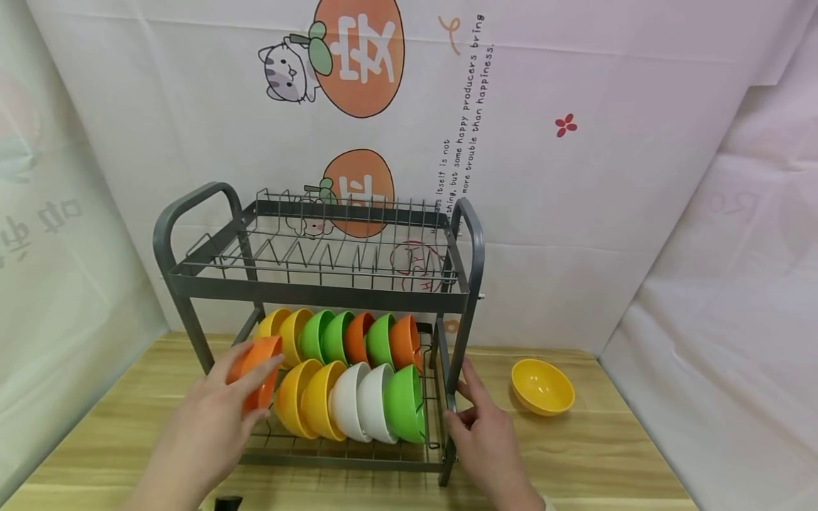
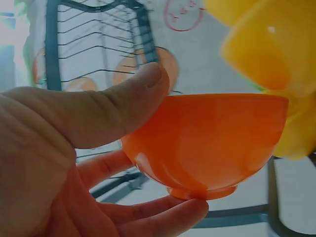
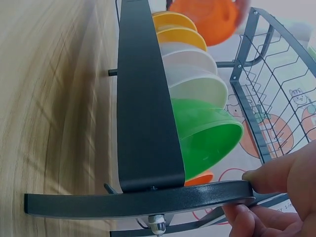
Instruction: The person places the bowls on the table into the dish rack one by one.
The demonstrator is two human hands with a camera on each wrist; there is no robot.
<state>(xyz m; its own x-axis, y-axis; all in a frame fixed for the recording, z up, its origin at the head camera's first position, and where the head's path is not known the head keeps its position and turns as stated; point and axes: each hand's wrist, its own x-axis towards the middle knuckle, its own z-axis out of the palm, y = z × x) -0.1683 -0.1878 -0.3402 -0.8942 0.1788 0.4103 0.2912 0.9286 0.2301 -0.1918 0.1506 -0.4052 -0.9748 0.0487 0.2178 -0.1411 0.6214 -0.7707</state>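
My left hand [image 1: 211, 404] holds an orange bowl [image 2: 207, 143] between thumb and fingers, at the left front of a dark two-tier dish rack [image 1: 319, 287]. The bowl is tipped on its side, just left of the front row. My right hand [image 1: 487, 436] grips the rack's right front post, thumb on one side and fingers on the other in the right wrist view. On the lower tier the front row has two yellow bowls [image 1: 324, 401], two white bowls [image 1: 350, 403] and a green bowl [image 1: 404, 404]. Behind it stand several yellow, green and orange bowls [image 1: 404, 341].
A yellow bowl [image 1: 543, 387] sits upright on the wooden table [image 1: 575, 461], right of the rack. The upper wire tier [image 1: 332, 248] holds no dishes. Printed white cloth [image 1: 575, 213] hangs behind and at both sides. A small black object [image 1: 228, 503] shows at the bottom edge.
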